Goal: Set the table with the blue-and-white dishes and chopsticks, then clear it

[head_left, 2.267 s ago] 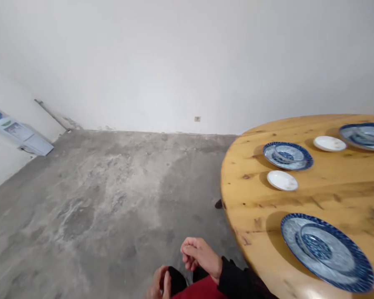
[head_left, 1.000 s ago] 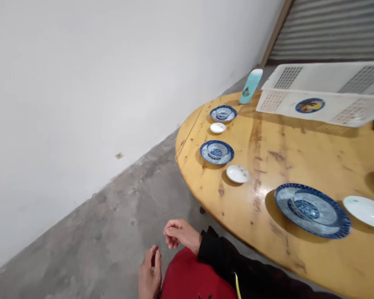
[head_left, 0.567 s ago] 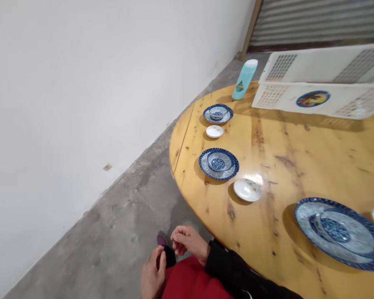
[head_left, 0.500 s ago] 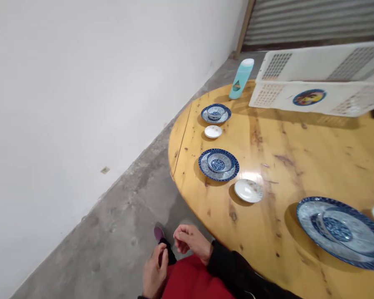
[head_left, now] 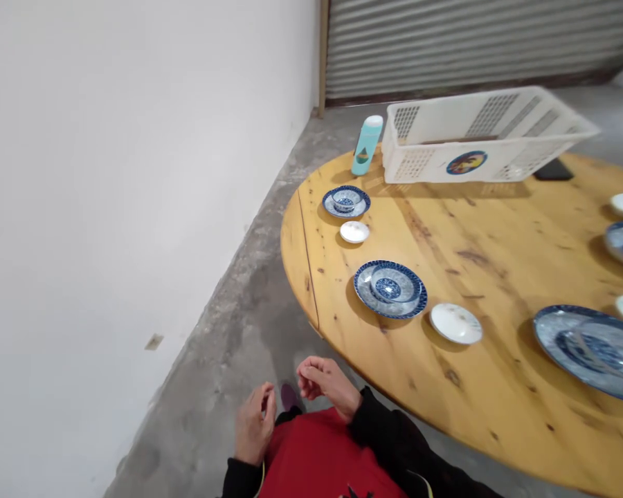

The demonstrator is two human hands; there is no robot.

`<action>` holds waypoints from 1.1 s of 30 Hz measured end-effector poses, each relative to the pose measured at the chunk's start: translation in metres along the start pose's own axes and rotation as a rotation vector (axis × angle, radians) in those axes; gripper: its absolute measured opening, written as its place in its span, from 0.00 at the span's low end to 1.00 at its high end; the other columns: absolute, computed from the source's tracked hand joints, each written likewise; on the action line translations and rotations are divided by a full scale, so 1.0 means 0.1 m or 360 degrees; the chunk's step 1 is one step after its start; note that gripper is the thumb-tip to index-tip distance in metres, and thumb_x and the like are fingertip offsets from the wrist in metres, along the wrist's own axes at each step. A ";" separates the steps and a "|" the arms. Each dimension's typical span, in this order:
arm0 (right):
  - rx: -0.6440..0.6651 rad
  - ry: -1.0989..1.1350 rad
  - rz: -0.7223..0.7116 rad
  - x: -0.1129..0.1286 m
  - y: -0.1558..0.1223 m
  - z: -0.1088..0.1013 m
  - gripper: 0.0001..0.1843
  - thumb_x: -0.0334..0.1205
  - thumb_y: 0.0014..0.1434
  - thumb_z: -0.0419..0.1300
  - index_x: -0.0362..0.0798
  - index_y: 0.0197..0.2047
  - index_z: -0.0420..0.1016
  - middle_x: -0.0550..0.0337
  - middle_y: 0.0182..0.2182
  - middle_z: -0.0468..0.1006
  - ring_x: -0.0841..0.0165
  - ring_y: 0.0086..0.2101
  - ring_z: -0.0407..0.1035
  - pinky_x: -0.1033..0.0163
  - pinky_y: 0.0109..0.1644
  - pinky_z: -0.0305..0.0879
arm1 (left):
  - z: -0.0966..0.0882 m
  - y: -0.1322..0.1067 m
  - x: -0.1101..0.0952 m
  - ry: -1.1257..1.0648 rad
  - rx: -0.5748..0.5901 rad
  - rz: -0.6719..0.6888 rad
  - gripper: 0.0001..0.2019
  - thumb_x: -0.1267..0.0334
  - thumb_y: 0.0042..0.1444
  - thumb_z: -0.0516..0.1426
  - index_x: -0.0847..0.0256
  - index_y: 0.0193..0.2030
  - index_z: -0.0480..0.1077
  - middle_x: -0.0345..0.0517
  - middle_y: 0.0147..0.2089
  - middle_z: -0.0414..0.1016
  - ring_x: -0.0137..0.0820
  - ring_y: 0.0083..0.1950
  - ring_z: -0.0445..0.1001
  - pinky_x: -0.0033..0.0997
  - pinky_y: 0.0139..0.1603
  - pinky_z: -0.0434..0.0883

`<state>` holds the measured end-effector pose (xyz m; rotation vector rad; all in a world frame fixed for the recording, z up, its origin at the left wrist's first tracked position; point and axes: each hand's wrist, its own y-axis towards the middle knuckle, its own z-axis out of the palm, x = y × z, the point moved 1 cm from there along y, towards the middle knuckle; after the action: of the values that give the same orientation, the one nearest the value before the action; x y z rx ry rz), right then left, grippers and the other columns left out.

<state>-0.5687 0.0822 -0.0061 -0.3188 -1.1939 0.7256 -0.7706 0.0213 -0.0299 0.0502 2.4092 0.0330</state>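
My left hand (head_left: 254, 423) hangs in the air before my body, its fingers loosely curled and the thumb apart from them, with nothing in it. Close by on the right, my right hand (head_left: 328, 384) is held just off the table's edge, fingers bent loosely and empty. Neither hand touches anything. The nearest dishes are a blue-and-white plate (head_left: 366, 296) with a patterned bowl (head_left: 394, 285) on it and a small white saucer (head_left: 455, 324) beside it. Further along lie another blue-rimmed plate (head_left: 327, 201) bearing a small bowl (head_left: 345, 200), and a white saucer (head_left: 354, 232).
The wooden table (head_left: 426, 387) curves along my right. At its far side stand a white plastic basket (head_left: 430, 164) and a turquoise bottle (head_left: 366, 146), with a dark flat object (head_left: 553, 170) behind. More plates (head_left: 547, 332) sit at right. A white wall (head_left: 135, 173) rises at left beyond concrete floor.
The view has swung to the right and up, so the basket's inside and more dishes at right show. My hands stay in front of my body, still empty.
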 end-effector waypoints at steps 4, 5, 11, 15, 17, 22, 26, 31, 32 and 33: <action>-0.0057 0.0020 -0.0002 0.04 0.22 0.29 0.20 0.56 0.45 0.64 0.47 0.31 0.70 0.64 0.23 0.75 0.72 0.23 0.70 0.66 0.28 0.62 | -0.20 0.38 0.27 -0.0028 0.0127 0.0113 0.16 0.56 0.68 0.49 0.59 0.47 0.76 0.48 0.39 0.83 0.32 0.38 0.83 0.27 0.42 0.79; -0.0085 0.0024 0.0003 0.06 0.26 0.32 0.21 0.56 0.45 0.64 0.47 0.31 0.70 0.64 0.22 0.75 0.72 0.22 0.70 0.66 0.28 0.61 | -0.21 0.48 0.31 -0.0038 0.0159 0.0156 0.16 0.57 0.68 0.49 0.59 0.47 0.76 0.48 0.39 0.83 0.32 0.38 0.83 0.27 0.41 0.79; -0.0296 0.0087 0.0012 0.23 0.47 0.30 0.20 0.55 0.44 0.64 0.46 0.31 0.69 0.64 0.22 0.75 0.73 0.22 0.70 0.66 0.28 0.60 | -0.05 1.10 0.27 -0.0094 0.0334 0.0433 0.14 0.62 0.69 0.48 0.59 0.46 0.74 0.47 0.38 0.81 0.30 0.37 0.81 0.25 0.39 0.76; -0.0324 0.0159 -0.0040 0.41 0.68 0.20 0.21 0.56 0.44 0.65 0.46 0.31 0.70 0.64 0.23 0.75 0.73 0.22 0.69 0.66 0.30 0.61 | 0.09 1.48 0.14 -0.0114 0.0440 0.0580 0.13 0.64 0.69 0.48 0.60 0.45 0.74 0.47 0.37 0.81 0.29 0.36 0.80 0.24 0.38 0.74; -0.0330 0.0228 -0.0080 0.53 0.80 0.15 0.21 0.56 0.44 0.66 0.46 0.30 0.69 0.64 0.23 0.75 0.73 0.22 0.69 0.66 0.30 0.61 | 0.12 1.66 0.08 -0.0100 0.0507 0.0598 0.13 0.64 0.69 0.48 0.60 0.44 0.75 0.46 0.37 0.80 0.29 0.35 0.79 0.24 0.38 0.74; -0.0358 0.0344 -0.0142 0.83 1.02 -0.03 0.22 0.57 0.45 0.65 0.47 0.31 0.70 0.64 0.22 0.75 0.74 0.21 0.67 0.67 0.27 0.59 | 0.08 2.17 -0.10 -0.0141 0.0593 0.0463 0.15 0.62 0.68 0.48 0.60 0.42 0.76 0.45 0.35 0.80 0.28 0.33 0.77 0.24 0.36 0.72; -0.0485 0.0380 -0.0138 0.94 1.06 -0.21 0.22 0.57 0.43 0.65 0.47 0.31 0.70 0.65 0.20 0.74 0.74 0.19 0.65 0.68 0.24 0.56 | 0.10 2.67 -0.33 -0.0355 0.0683 0.0273 0.14 0.58 0.67 0.49 0.61 0.40 0.75 0.44 0.32 0.79 0.28 0.30 0.77 0.25 0.36 0.72; -0.0701 0.0624 -0.0127 0.97 0.96 -0.34 0.24 0.59 0.42 0.68 0.48 0.29 0.70 0.64 0.21 0.73 0.76 0.19 0.63 0.69 0.24 0.53 | 0.27 3.54 -0.66 -0.0583 0.0754 0.0194 0.14 0.54 0.64 0.53 0.62 0.39 0.74 0.44 0.31 0.78 0.29 0.30 0.78 0.26 0.35 0.73; -0.0758 0.0675 -0.0118 0.97 0.93 -0.36 0.24 0.59 0.41 0.69 0.48 0.29 0.71 0.64 0.21 0.74 0.75 0.19 0.63 0.69 0.24 0.53 | 0.33 3.75 -0.72 -0.0615 0.0758 0.0188 0.14 0.54 0.63 0.53 0.62 0.39 0.74 0.44 0.31 0.78 0.29 0.30 0.78 0.26 0.35 0.74; -0.0822 0.0725 -0.0109 0.97 0.92 -0.38 0.25 0.60 0.40 0.70 0.48 0.29 0.71 0.63 0.22 0.74 0.75 0.20 0.64 0.68 0.24 0.54 | 0.41 3.97 -0.78 -0.0642 0.0760 0.0177 0.13 0.55 0.63 0.54 0.62 0.39 0.73 0.43 0.30 0.78 0.28 0.29 0.78 0.25 0.35 0.74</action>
<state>-0.5476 0.2196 -0.0025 -0.8221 -0.9322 0.2490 -0.6744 0.4148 0.0072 0.3744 1.9609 -0.4586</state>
